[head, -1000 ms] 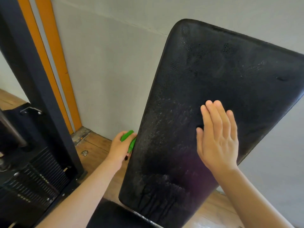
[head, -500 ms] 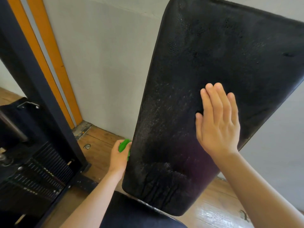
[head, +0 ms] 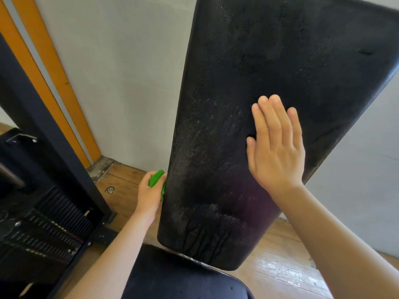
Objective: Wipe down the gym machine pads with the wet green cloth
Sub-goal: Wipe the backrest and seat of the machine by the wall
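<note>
Green cloth (head: 155,179) against black pad (head: 280,61)

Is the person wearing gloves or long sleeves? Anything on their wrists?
No gloves: the left hand and right hand are both bare. The left forearm and right forearm are bare too, with no sleeves in view. No watch or bracelet shows on either wrist, and no ring on the right hand.

Green cloth (head: 156,179); black back pad (head: 269,67); orange wall stripes (head: 54,67).
</note>
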`<action>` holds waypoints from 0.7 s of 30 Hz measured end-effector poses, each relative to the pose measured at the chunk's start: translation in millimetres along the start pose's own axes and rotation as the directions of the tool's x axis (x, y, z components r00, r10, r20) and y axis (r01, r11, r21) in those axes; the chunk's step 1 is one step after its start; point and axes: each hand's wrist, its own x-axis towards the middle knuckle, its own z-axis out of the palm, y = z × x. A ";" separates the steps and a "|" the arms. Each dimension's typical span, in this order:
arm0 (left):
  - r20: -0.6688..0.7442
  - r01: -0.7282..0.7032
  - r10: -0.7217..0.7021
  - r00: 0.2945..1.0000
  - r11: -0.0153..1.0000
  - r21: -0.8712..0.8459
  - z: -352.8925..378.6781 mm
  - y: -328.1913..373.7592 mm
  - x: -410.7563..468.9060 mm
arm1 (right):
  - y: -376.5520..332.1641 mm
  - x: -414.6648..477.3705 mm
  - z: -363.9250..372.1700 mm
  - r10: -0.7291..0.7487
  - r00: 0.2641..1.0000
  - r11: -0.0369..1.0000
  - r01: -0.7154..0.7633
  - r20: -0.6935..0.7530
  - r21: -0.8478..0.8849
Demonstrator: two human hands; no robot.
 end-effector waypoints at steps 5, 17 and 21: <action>-0.006 0.063 -0.063 0.998 0.997 0.043 -14.6 -41.6 -5.6 | -0.2 0.5 0.7 0.008 1.000 1.000 -0.008 -0.008 -0.015; -0.041 0.331 -0.331 0.943 0.944 -0.006 -52.0 -107.6 -4.0 | -0.7 0.4 -0.4 0.010 1.000 0.999 -0.011 -0.003 -0.049; 0.050 0.220 -0.219 0.975 0.975 -0.022 -49.6 -89.0 0.1 | -1.4 1.3 -0.1 0.007 1.000 0.999 -0.007 -0.005 -0.049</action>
